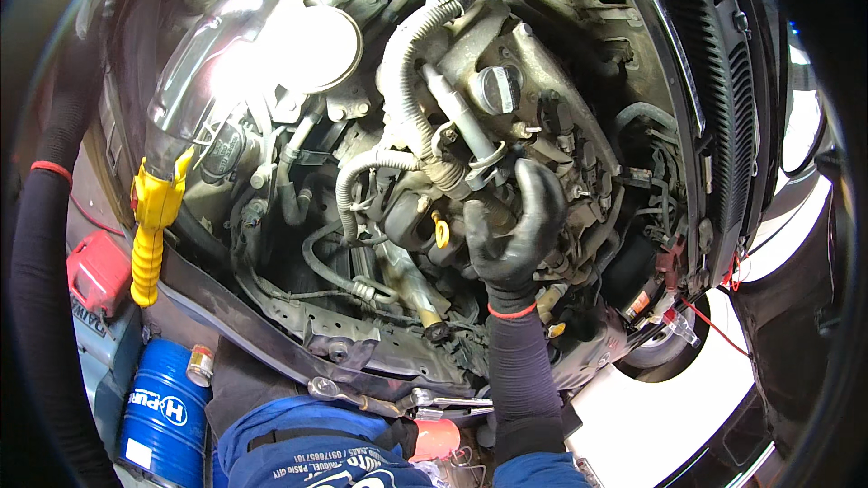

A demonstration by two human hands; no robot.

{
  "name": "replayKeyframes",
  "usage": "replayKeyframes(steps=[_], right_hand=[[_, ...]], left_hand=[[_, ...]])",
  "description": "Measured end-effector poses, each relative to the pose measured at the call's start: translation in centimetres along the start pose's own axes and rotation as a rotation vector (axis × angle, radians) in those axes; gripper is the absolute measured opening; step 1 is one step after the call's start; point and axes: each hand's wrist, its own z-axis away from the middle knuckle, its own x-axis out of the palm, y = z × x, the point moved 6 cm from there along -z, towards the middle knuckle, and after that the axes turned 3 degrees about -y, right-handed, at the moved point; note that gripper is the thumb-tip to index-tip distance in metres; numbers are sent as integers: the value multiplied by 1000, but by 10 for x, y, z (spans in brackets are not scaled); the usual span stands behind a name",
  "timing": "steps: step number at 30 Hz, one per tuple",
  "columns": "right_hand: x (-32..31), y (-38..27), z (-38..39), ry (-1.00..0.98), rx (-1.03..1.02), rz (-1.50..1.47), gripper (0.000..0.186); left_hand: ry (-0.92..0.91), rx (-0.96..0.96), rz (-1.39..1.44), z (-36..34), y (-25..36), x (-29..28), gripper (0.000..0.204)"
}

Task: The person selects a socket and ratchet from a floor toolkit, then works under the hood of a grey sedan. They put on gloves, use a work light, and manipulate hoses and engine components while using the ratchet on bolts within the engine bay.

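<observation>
Left: dark-gloved left hand [80,77] seen only dimly at the shaded far-left rim; grip cannot be told. Right of it, a lit work lamp with a yellow handle [149,248] is propped at the bay's left side.

Middle: a ribbed hose [398,81] is run from the far side toward the centre. Just right of it, a smooth grey pipe [459,113] is slanted nearward, a ring clamp [489,163] at its near end. Black-gloved right hand [517,244] is set just near and right of that clamp, thumb and fingers curved and spread apart; contact cannot be made out. A yellow loop handle [441,231] is seen left of the thumb.

Edges, left to right: near side bounded by a metal crossbar [339,343], wrenches [325,389] laid along it; room by the hand narrowed by hoses left, engine parts right; right side bounded by ribbed black trim [731,117].
</observation>
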Motion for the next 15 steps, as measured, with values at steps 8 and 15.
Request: replayKeyframes(steps=[8,15], right_hand=[[16,11,-13,-283,447,11,70],[23,17,-11,-241,625,-295,61]], left_hand=[[-108,-364,259,16,-43,10,52],[33,-364,399,10,-34,9,52]])
